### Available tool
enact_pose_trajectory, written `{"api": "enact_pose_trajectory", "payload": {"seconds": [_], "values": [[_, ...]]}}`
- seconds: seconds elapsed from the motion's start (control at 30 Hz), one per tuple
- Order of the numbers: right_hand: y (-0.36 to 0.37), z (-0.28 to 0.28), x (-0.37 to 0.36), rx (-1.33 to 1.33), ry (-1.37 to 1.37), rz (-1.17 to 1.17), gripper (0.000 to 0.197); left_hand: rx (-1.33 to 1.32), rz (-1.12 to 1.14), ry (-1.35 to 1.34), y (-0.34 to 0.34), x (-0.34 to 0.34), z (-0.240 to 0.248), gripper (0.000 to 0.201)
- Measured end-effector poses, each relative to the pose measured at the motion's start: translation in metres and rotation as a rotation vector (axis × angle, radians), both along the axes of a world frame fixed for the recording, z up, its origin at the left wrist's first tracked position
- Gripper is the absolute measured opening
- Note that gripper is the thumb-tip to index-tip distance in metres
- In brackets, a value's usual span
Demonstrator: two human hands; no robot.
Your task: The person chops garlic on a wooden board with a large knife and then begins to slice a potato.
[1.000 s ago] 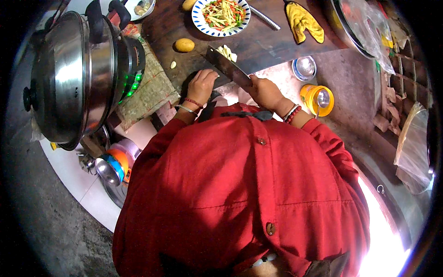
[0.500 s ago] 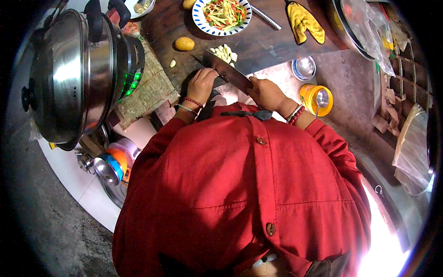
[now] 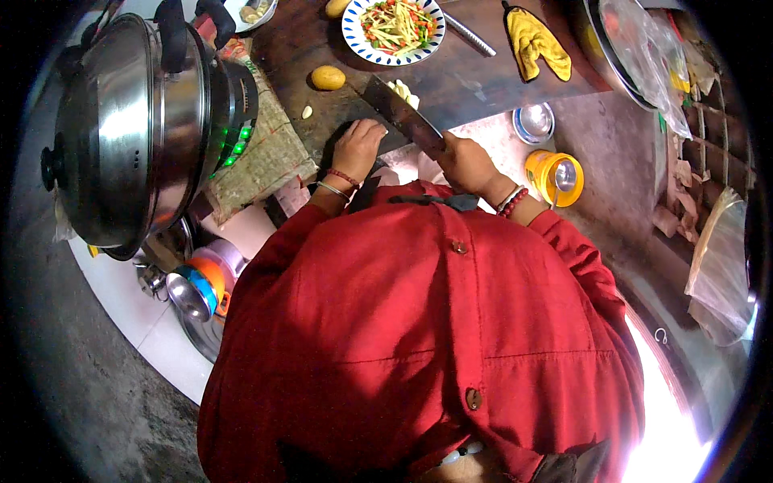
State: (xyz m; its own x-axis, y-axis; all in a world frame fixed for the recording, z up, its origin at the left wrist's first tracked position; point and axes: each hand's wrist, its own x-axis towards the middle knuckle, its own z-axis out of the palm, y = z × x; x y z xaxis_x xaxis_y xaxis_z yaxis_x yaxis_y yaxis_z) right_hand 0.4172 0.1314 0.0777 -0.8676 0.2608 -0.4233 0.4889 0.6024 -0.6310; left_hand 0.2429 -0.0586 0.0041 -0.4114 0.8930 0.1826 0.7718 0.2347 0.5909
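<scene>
My right hand (image 3: 469, 167) grips the handle of a wide dark-bladed cleaver (image 3: 401, 114), its blade slanting up and left over the wooden table. Partly hidden behind the blade lies a pile of pale peeled garlic cloves (image 3: 407, 94). My left hand (image 3: 359, 150) rests at the table's near edge, just left of the cleaver and apart from it. Its fingers are curled together, with a tiny pale spot at the fingertips too small to name. A single garlic clove (image 3: 307, 112) and a yellow potato (image 3: 328, 78) lie farther left.
Beyond the garlic stands a blue-patterned plate (image 3: 349, 34) of shredded vegetables. A yellow glove-like cloth (image 3: 537, 47) lies right of it. At left is a large lidded steel pot (image 3: 105, 137) on a lit cooker. A yellow bucket (image 3: 535, 169) and a metal bowl (image 3: 533, 122) sit below, right.
The cleaver has moved away from my left hand and now covers more of the garlic pile. My left hand's fingertips have drawn back from the blade.
</scene>
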Motion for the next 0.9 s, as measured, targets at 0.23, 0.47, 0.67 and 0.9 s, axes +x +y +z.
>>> {"api": "enact_pose_trajectory", "payload": {"seconds": [0.23, 0.47, 0.67, 0.9], "values": [[0.000, 0.012, -0.001, -0.039, -0.011, 0.118, 0.024, 0.071, 0.320, 0.138, -0.016, -0.045, 0.004, 0.017], [0.002, 0.001, -0.001, -0.116, -0.041, 0.087, 0.026, -0.514, 0.501, 0.254, -0.022, -0.078, 0.015, 0.024], [0.019, -0.003, -0.004, 0.042, 0.098, 0.042, 0.024, -0.087, 0.104, 0.115, -0.007, -0.036, 0.013, 0.021], [0.012, 0.005, -0.006, 0.073, 0.069, 0.078, 0.021, -0.019, -0.009, 0.036, 0.002, -0.004, 0.017, 0.018]]}}
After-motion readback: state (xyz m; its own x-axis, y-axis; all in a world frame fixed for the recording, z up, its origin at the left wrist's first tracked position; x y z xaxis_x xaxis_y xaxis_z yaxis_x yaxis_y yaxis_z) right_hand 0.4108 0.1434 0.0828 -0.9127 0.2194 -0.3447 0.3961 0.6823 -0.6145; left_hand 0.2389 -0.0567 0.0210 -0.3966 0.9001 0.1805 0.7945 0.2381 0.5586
